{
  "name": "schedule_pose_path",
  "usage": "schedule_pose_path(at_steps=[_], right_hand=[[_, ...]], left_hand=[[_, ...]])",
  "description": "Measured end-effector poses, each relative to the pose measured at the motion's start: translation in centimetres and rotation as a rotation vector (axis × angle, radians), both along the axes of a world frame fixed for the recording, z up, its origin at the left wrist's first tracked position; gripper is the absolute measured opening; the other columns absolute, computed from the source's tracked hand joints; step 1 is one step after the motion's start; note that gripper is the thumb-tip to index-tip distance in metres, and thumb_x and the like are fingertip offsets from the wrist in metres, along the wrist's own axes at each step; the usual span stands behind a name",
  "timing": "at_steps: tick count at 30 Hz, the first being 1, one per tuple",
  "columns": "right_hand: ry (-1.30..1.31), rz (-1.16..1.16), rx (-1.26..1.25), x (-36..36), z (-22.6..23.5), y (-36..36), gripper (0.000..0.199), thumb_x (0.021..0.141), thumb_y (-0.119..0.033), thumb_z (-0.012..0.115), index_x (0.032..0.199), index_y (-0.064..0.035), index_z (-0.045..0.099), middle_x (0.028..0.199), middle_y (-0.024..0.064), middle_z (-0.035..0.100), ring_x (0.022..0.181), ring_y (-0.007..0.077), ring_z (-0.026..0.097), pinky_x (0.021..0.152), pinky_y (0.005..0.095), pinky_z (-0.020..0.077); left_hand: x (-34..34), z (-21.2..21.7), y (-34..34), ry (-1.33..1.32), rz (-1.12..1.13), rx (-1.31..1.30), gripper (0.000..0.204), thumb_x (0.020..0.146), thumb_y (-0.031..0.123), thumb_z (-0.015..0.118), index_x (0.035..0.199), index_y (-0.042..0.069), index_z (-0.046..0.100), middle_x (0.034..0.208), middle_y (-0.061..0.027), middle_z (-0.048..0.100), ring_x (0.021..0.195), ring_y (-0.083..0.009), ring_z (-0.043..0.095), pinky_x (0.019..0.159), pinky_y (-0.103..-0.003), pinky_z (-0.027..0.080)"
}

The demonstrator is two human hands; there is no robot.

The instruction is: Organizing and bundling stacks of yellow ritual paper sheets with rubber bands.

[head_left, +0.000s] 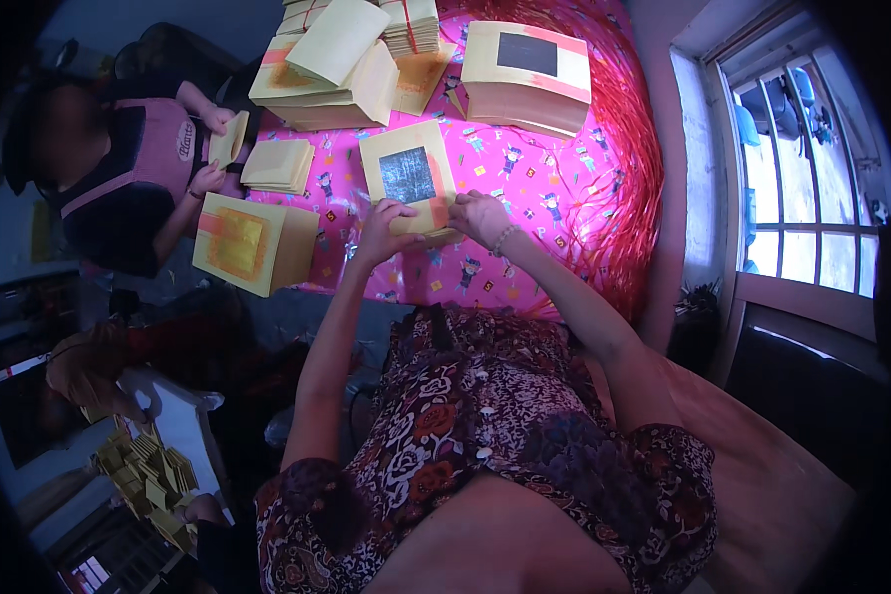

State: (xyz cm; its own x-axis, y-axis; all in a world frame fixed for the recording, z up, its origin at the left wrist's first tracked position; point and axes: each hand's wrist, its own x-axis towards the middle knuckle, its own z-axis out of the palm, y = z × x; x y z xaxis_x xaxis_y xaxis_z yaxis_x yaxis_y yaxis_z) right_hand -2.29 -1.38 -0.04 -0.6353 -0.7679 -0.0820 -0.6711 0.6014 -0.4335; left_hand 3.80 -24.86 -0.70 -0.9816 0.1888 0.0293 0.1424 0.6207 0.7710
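In front of me on the table lies a small stack of yellow paper sheets [403,139], turned slightly, with a silver square [406,176] and an orange-red band on top. My left hand [388,234] grips its near left corner, fingers bent over the top sheet and thumb along the near edge. At the stack's near right corner is my right hand [479,218], its fingers curled and pinched together at the paper's edge. What sits between those right fingertips is too small to make out. A beaded bracelet [506,238] circles my right wrist.
A pink patterned cover [525,262] lies over the table. Thick yellow paper stacks stand at back right [525,94], back left [356,94] and near left [257,243]. Red strands [643,178] hang along the right edge. On the left a person [139,168] holds folded yellow paper [230,141].
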Motion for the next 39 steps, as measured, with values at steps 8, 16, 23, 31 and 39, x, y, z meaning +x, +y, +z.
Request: schedule_pose_path(at_steps=[8,16,23,31,39], right_hand=[[-0.167,-0.058,-0.044,-2.1,0.7,-1.9,0.021,0.081,-0.029,0.059,0.086,-0.0094,0.065,0.083,0.0103,0.061,0.085,0.0292,0.06,0.073,0.0423,0.0498],[-0.176,-0.079,-0.034,-1.5,0.6,-0.9,0.02,0.079,-0.026,0.061,0.077,-0.0068,0.064,0.081,0.014,0.059,0.08,0.0321,0.06,0.07,0.0436,0.0494],[-0.234,-0.076,-0.126,-1.4,0.6,-0.9,0.018,0.077,-0.024,0.065,0.077,-0.0061,0.064,0.081,0.0118,0.058,0.082,0.0305,0.06,0.072,0.0412,0.0491],[-0.252,-0.109,-0.044,-2.6,-1.8,-0.5,0.024,0.079,-0.029,0.061,0.081,-0.0056,0.066,0.089,0.0204,0.061,0.082,0.0361,0.061,0.073,0.0454,0.0506],[-0.316,0.006,-0.012,-4.3,-0.6,-1.9,0.029,0.079,-0.033,0.061,0.091,-0.008,0.069,0.097,0.0177,0.06,0.093,0.0335,0.059,0.083,0.0419,0.0476]], left_hand=[[-0.8,0.0,-1.8,0.003,0.021,0.053,0.023,0.063,0.023,0.081,0.077,0.011,0.068,0.086,-0.0054,0.062,0.091,-0.0233,0.057,0.082,-0.035,0.046],[0.0,-0.7,-0.1,0.032,0.025,0.134,0.017,0.065,0.024,0.08,0.07,0.013,0.067,0.086,-0.0052,0.058,0.091,-0.0219,0.055,0.083,-0.035,0.044],[0.9,-0.8,0.2,0.003,0.113,0.166,0.017,0.065,0.021,0.08,0.069,0.011,0.067,0.089,-0.0059,0.056,0.093,-0.0208,0.054,0.083,-0.034,0.044],[-1.1,-3.3,-0.6,0.124,-0.113,0.187,0.008,0.066,0.023,0.076,0.069,0.018,0.071,0.076,-0.0009,0.062,0.086,-0.019,0.057,0.078,-0.035,0.044],[-1.4,-2.0,-1.4,-0.051,0.069,0.097,0.017,0.064,0.022,0.081,0.071,0.01,0.071,0.088,-0.0065,0.059,0.088,-0.0204,0.057,0.077,-0.032,0.048]])
